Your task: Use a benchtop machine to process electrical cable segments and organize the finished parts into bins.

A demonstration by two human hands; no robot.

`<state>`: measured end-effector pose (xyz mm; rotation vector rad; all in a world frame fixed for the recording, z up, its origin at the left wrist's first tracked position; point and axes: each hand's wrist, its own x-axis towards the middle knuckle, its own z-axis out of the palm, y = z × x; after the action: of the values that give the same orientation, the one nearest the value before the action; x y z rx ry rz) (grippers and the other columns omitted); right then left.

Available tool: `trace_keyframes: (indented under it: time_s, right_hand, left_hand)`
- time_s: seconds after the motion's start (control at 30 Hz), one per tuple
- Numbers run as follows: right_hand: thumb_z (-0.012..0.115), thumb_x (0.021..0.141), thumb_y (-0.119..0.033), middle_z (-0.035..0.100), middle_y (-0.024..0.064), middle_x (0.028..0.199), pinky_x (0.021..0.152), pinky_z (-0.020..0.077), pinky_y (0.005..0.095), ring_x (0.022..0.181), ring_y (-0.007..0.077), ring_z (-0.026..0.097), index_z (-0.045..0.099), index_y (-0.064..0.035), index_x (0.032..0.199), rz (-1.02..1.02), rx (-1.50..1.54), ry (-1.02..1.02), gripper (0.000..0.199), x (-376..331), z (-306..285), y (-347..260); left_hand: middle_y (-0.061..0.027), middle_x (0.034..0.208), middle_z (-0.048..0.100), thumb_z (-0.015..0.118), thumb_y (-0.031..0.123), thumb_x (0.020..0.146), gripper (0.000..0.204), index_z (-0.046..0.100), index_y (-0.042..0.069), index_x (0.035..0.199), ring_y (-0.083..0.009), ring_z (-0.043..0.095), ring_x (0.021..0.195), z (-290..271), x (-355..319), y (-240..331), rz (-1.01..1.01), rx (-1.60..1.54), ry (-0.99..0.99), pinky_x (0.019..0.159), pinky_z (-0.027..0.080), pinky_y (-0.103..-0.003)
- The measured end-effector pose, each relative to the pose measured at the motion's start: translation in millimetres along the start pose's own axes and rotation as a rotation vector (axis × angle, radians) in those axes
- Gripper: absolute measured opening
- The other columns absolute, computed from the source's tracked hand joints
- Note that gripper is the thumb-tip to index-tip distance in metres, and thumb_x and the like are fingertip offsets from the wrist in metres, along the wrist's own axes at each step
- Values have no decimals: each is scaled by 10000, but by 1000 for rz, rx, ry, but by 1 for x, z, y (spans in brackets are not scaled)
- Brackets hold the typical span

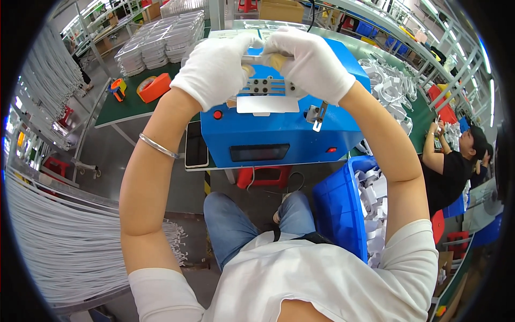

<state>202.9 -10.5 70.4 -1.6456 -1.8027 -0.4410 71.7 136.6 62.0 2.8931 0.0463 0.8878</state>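
Note:
My left hand (214, 70), in a white glove with bare-looking fingertips, is closed above the top of a blue bench machine (279, 134). Close beside it my right hand (311, 61), gloved likewise, is closed with its fingers bent inward. A small pale strip shows between the fingertips, but its kind is too covered to make out. Just below the hands sits the machine's metal fixture (263, 86) with dark screws, and a white plate (267, 104) juts out in front of it. A small metal bracket (320, 115) stands at the machine's right.
A phone (197, 145) lies left of the machine, with orange tape rolls (154, 87) and stacked clear trays (161, 43) beyond. White cables (389, 86) lie heaped at right. Near my right arm stands a blue bin (338, 206) of white parts. Another person (453, 166) works at far right.

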Motion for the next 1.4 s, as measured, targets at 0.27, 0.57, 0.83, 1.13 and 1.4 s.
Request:
trace_keyframes:
  time_s: [0.27,0.57,0.83,1.13,1.4]
  right_hand:
    - [650,764,-53,556,77,771,633,472,330,699,253,560,604,-55,842,-153,-195,42,91,4,0,1]
    - [615,763,-53,584,70,799,562,487,286,655,198,576,594,-47,892,15,-321,-86,131,4,-2,-19]
    - [662,844,-204,621,13,845,736,507,302,763,145,590,621,-74,986,461,193,-347,196,21,-4,7]
    - [484,896,-568,617,106,1129,962,431,315,1065,210,573,587,-55,1209,486,578,-172,610,-18,-24,27]
    - [629,867,-364,619,114,1008,799,499,322,936,200,594,585,-33,1173,522,447,-352,453,-16,-23,14]
  left_hand:
    - [-177,853,655,649,82,762,301,591,17,1049,-321,642,841,4,-5,-1,-26,-103,93,791,516,-383]
    - [-161,810,645,664,71,741,135,641,40,871,-315,629,785,3,-4,-6,104,-56,180,728,505,-397]
    - [-153,785,637,673,79,731,169,637,43,892,-319,622,782,1,-5,0,62,-59,179,748,494,-404]
    - [-41,979,617,414,171,986,313,525,-21,1208,-75,556,774,46,-68,3,-424,-887,469,678,454,-184]
    - [-71,922,608,427,296,991,367,528,8,1195,-62,537,659,69,-80,44,-452,-823,808,568,426,-185]
